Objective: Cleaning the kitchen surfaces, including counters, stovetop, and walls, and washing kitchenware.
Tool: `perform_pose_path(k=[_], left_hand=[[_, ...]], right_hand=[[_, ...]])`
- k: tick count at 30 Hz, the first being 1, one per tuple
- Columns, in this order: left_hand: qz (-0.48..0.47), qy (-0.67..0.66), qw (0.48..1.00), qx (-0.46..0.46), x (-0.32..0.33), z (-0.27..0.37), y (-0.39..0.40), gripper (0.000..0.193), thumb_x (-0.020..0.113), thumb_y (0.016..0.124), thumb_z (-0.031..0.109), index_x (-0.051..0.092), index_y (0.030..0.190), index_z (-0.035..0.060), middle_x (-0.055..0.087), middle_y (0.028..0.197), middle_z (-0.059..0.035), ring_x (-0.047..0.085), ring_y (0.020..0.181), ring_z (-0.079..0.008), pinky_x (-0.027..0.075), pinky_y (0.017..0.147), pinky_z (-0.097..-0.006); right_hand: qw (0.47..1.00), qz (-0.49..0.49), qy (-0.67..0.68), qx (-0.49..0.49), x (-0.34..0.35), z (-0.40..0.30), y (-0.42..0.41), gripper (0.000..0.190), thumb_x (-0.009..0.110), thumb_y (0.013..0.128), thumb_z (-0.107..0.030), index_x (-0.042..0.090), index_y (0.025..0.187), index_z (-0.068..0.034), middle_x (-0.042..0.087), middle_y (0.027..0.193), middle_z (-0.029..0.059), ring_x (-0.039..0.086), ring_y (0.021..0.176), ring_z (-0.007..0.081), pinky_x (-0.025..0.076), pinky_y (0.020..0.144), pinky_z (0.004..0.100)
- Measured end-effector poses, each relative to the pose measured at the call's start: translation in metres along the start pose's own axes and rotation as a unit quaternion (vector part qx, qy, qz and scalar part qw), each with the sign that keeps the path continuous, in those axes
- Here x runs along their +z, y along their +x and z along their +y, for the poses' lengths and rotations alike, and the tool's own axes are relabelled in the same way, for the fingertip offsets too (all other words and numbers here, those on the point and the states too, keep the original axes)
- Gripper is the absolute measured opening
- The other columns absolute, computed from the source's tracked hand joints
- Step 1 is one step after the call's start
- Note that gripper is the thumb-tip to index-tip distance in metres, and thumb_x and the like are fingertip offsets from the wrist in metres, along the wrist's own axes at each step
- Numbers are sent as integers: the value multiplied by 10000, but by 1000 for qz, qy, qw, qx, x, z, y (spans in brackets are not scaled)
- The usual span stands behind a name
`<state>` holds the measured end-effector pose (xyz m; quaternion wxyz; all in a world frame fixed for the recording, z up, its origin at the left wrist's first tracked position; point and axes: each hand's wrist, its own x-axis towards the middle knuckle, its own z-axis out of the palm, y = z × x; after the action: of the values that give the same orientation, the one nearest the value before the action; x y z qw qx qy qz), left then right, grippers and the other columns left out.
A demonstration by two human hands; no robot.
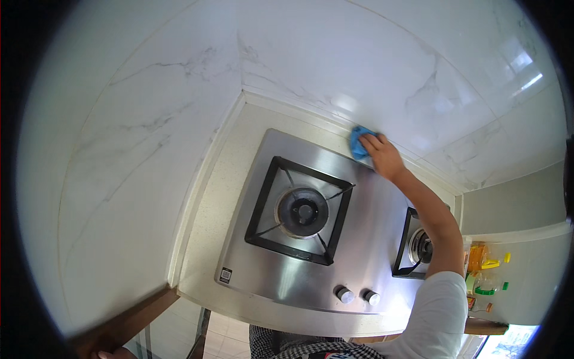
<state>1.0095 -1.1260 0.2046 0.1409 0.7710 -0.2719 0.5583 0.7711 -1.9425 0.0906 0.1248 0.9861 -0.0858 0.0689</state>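
My right hand (383, 155) presses a blue cloth (361, 142) onto the pale countertop strip behind the gas stove, against the foot of the marble-look wall. The stainless-steel gas stove (367, 215) lies below it. Its left burner (303, 212) has a square black pan support (298, 256) around it. My forearm partly covers the right burner (420, 247). Two control knobs (345, 295) (371, 297) sit near the front edge. Only some fingers of my left hand (115, 354) show at the bottom left, by a brown wooden frame; what they touch is unclear.
Marble-look wall tiles (148, 134) rise behind and left of the stove. At the right stand a bottle of yellow oil (478, 257), a clear bottle with a green cap (486, 283) and a smaller bottle (480, 307). A brown wooden edge (134, 315) runs along the lower left.
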Motion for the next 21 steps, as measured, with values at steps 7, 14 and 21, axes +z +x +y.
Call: perform_pose_path(k=[7, 14, 21], left_hand=[[82, 13, 996, 36, 10, 43, 31, 328, 599, 892, 223, 586, 996, -87, 633, 940, -204, 601, 870, -290, 494, 823, -376], [100, -44, 994, 6, 6, 21, 20, 310, 589, 879, 223, 543, 973, -68, 551, 998, -182, 547, 858, -271, 469, 797, -351], [121, -93, 988, 33, 39, 78, 44, 323, 603, 891, 226, 471, 1025, -37, 519, 947, -127, 498, 795, -220, 443, 734, -304]], right_hand=[[989, -78, 11, 128, -19, 53, -115, 590, 569, 695, 7, 508, 1280, -39, 533, 1252, 105, 508, 1040, 331, 451, 921, 368], [885, -28, 217, 410, 6, 34, -129, 411, 564, 790, -136, 596, 1193, -56, 634, 958, 163, 584, 959, 334, 474, 858, 424], [949, -103, 164, 250, 42, -3, -29, 230, 581, 765, -131, 594, 904, 52, 534, 1048, 289, 530, 1019, 414, 453, 883, 454]])
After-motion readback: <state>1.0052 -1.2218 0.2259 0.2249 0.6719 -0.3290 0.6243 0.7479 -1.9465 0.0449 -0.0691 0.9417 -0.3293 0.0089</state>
